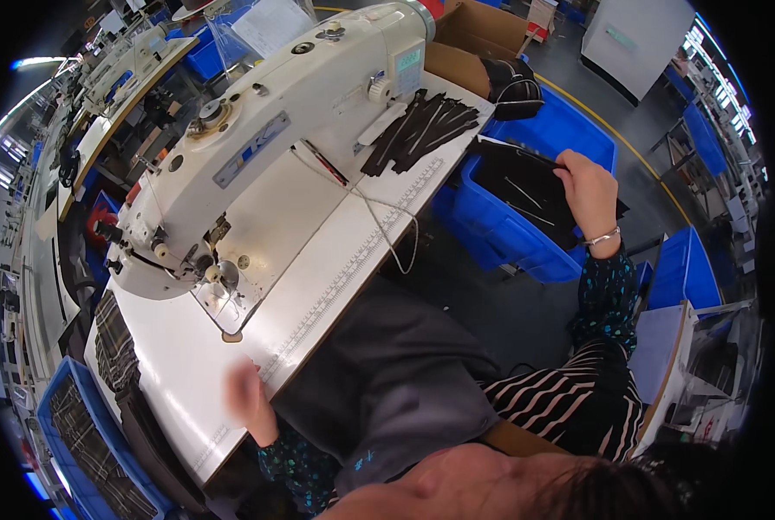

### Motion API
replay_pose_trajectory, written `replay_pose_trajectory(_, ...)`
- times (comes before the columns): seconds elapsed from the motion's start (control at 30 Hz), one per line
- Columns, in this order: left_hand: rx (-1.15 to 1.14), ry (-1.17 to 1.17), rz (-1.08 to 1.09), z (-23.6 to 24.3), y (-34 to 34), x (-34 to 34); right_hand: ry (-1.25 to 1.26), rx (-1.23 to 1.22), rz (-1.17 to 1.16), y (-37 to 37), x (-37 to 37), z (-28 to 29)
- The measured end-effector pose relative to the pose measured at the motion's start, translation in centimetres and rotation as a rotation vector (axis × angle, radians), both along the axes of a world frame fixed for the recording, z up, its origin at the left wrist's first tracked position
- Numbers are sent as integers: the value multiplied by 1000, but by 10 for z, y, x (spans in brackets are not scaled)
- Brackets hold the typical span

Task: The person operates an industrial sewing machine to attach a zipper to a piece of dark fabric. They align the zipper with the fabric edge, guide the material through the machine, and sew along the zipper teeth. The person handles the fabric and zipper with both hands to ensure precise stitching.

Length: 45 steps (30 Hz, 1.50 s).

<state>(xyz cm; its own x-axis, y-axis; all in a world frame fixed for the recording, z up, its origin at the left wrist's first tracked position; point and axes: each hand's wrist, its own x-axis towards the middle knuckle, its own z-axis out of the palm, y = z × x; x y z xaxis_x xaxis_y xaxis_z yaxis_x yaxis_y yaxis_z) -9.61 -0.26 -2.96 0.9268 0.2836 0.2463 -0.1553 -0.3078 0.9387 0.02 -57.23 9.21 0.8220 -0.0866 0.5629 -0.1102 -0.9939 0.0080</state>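
Over a blue crate (526, 251) at the right, my right hand (591, 192) pinches the edge of a black fabric piece (513, 173). Pale strips, possibly zippers, show on the black pieces there. My left hand (249, 399) is at the front edge of the white sewing table (158, 334); its fingers are smeared, so their state cannot be made out. Beyond that hand stands a white sewing machine (318, 78), with its needle area (223, 277) nearest to me. A pile of black zippers (422, 134) lies on the table's far right part.
A grey-white cord (396, 217) loops over the table's front edge. Plaid fabric (114, 338) hangs at the left end, beside a blue basket (54, 407) of plaid pieces. A cardboard box (474, 39) stands behind the machine, and another blue bin (687, 269) is at the right.
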Motion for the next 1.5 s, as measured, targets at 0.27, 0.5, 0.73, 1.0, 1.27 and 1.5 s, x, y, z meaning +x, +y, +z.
replay_pose_trajectory(0.27,-7,46,29,4,0,-1,304,152,-138,-113,47,-92)
replay_pose_trajectory(0.5,73,16,44,0,3,-2,-103,14,412,21,156,-74)
replay_pose_trajectory(0.73,16,32,62,5,-2,-5,232,-307,596,84,239,-81)
replay_pose_trajectory(1.0,37,18,90,9,-10,-3,-4,-168,790,50,243,-83)
replay_pose_trajectory(1.27,186,106,42,35,8,-1,-298,34,1076,151,155,-48)
replay_pose_trajectory(1.5,883,107,361,68,117,32,18,-54,1575,278,111,-73)
